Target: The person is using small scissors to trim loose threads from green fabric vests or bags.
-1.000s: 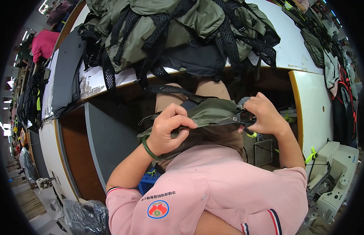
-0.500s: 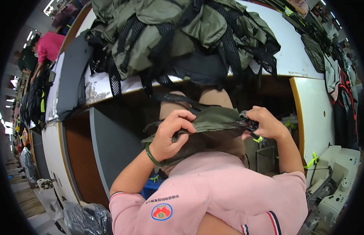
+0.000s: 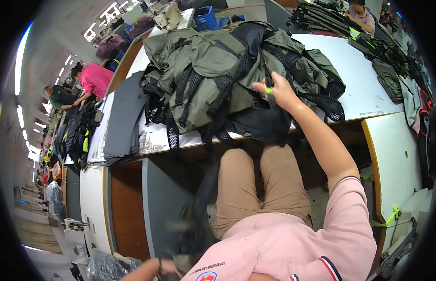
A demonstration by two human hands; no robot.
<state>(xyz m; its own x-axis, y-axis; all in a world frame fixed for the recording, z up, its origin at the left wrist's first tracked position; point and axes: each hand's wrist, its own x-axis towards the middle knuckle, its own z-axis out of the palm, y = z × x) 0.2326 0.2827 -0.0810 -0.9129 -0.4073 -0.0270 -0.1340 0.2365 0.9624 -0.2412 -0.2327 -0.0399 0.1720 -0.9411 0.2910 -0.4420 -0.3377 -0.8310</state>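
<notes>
My right hand [image 3: 279, 93] is raised over the near part of the heap of olive-green bags [image 3: 213, 58] on the table. Its fingers are closed on what looks like a pair of dark scissors [image 3: 267, 70] with a yellow-green tie. Black mesh straps [image 3: 222, 93] hang off the heap toward the table's front edge. My left hand [image 3: 170, 268] is low at the left, smeared by motion and partly cut off by my body. Close to it is a blurred dark olive and black fabric piece [image 3: 199, 220] beside my lap; whether the hand holds it is unclear.
Flat grey panels [image 3: 124, 112] lie left of the heap on the white table [image 3: 363, 79]. Below are a grey divider [image 3: 168, 187] and a white side panel [image 3: 396, 159]. Two people [image 3: 93, 78] work far left, another person [image 3: 362, 18] far right. Blue crates [image 3: 206, 18] stand behind.
The olive fabric has left my lap and shows blurred at the left. My left hand has dropped to the lower left; my right hand has risen to the heap. The view has tilted up.
</notes>
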